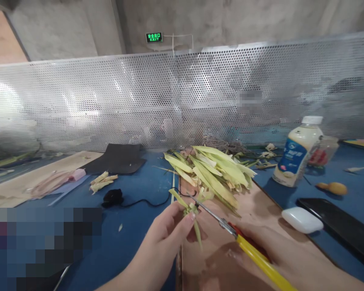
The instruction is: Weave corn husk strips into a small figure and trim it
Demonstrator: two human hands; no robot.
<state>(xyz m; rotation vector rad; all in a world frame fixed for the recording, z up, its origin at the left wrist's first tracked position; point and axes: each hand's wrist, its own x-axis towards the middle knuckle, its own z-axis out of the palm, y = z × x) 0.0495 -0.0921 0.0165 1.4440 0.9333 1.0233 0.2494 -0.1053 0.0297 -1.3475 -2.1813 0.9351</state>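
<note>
Between thumb and fingers, my left hand point(166, 234) pinches a small bundle of corn husk strips point(190, 209), whose pale green ends stick out up and down. My right hand point(269, 246) is closed on scissors point(220, 220) with a yellow and orange handle. Their tips point left and reach the bundle; whether the blades are cutting cannot be told. Just beyond lies a heap of yellow-green corn husks point(214, 169) on a brown board point(245, 214). A black cord point(147, 201) runs from a small black ball of it point(113, 197) toward the bundle.
A milk-like drink bottle point(294, 155), a white case point(302, 220), a black phone point(336, 226) and a small gourd point(336, 188) stand or lie at right. Husk pieces point(102, 182), black sheet point(117, 158) and brown paper point(15, 178) lie left. A perforated metal screen point(109, 101) closes the back.
</note>
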